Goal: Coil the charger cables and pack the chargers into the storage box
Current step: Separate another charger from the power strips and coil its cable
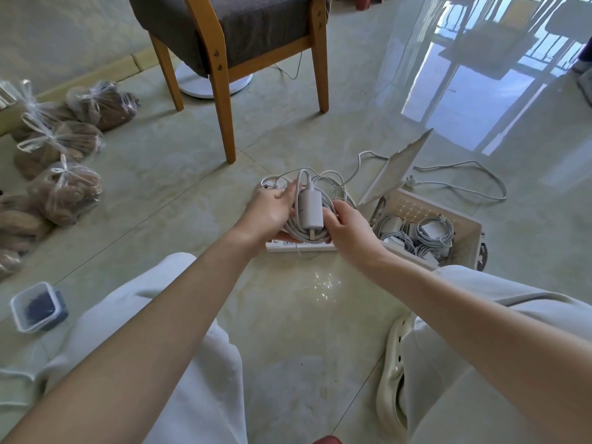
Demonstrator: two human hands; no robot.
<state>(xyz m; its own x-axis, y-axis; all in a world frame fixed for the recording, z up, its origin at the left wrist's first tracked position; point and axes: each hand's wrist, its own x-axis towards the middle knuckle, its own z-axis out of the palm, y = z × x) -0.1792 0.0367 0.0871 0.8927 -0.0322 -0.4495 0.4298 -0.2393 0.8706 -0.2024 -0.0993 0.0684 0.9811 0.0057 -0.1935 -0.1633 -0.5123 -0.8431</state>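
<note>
A white charger (pixel 310 209) with its cable wound into a coil (pixel 296 227) is held between both hands above the floor. My left hand (pixel 270 209) grips the coil's left side. My right hand (pixel 347 229) holds its right side, thumb against the charger body. Under the coil lies a white power strip (pixel 301 246). To the right stands the beige storage box (pixel 461 225), its lid (pixel 395 169) tilted open, with several coiled chargers (pixel 419 233) inside.
A loose white cable with a plug (pixel 461 184) trails on the floor behind the box. A wooden armchair (pixel 237 43) stands ahead. Tied plastic bags (pixel 61 145) sit at the left, and a small clear container (pixel 37 307) lies near my left knee.
</note>
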